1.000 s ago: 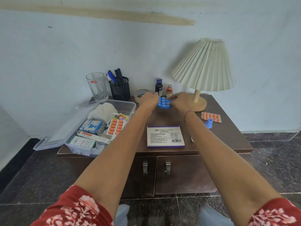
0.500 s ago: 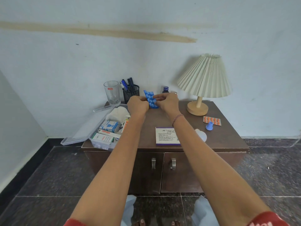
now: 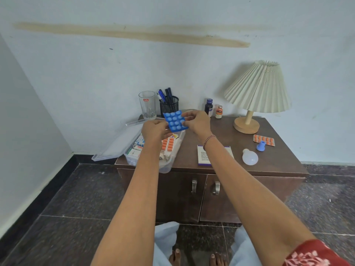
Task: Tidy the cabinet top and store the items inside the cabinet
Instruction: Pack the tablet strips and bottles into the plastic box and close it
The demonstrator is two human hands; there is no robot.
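A blue blister pack of pills (image 3: 175, 120) is held up in the air between both hands, above the right rim of the clear plastic box (image 3: 169, 166). My left hand (image 3: 154, 130) pinches its lower left edge. My right hand (image 3: 197, 121) pinches its right edge. The box sits on the left of the brown cabinet top (image 3: 278, 160) and holds medicine cartons and an orange blister pack (image 3: 168, 144). Its clear lid (image 3: 117, 144) leans open to the left. Both cabinet doors (image 3: 226, 198) are closed.
On the top stand a glass (image 3: 147, 104), a black pen holder (image 3: 169, 106), two small bottles (image 3: 208, 107), a pleated lamp (image 3: 257, 89), an orange pill strip (image 3: 264, 140), a blue cap (image 3: 260, 146), a white bulb (image 3: 249, 159) and a white-purple box (image 3: 205, 158). My feet show below.
Both hands lifted the blue blister pack off the cabinet top and carried it left, over the plastic box. The camera pulled back, bringing the bulb into view.
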